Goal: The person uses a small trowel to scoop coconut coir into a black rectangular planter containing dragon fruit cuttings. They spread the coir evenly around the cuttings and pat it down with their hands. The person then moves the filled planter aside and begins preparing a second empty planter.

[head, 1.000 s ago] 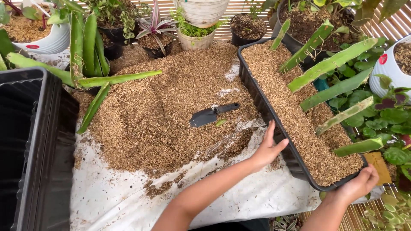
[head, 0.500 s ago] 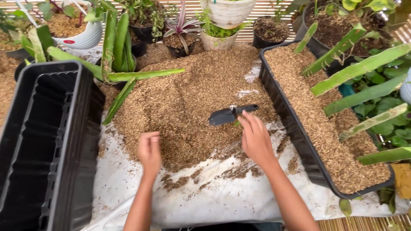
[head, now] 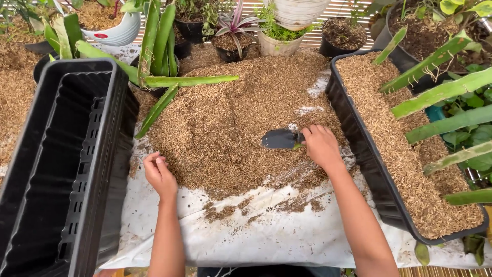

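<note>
Surface: white plastic sheet (head: pixel 256 241), wrinkled, speckled with stray husks, spread beneath both hands.
Surroundings: slatted floor beyond the sheet; potted plants (head: pixel 233 31) crowded past the far edge of the heap.
Heap: loose tan husk mix (head: pixel 225 118), dry, flaky, mounded between and beyond the hands.
Trowel: small dark hand trowel (head: pixel 281 138), flat matte blade lying on the heap, pointing from the right hand towards the left.
Right hand (head: pixel 322 146): fingers curled around the trowel's handle, handle mostly hidden under them.
Left hand (head: pixel 160 174): loosely curled, holding nothing, fingertips at the near edge of the heap.
Left of left hand: empty black rectangular planter (head: pixel 61 154), ribbed plastic, slotted insert inside.
Right of right hand: black trough (head: pixel 359 149) filled level with the same husk mix; long green succulent leaves (head: pixel 441 92) overhanging.
</note>
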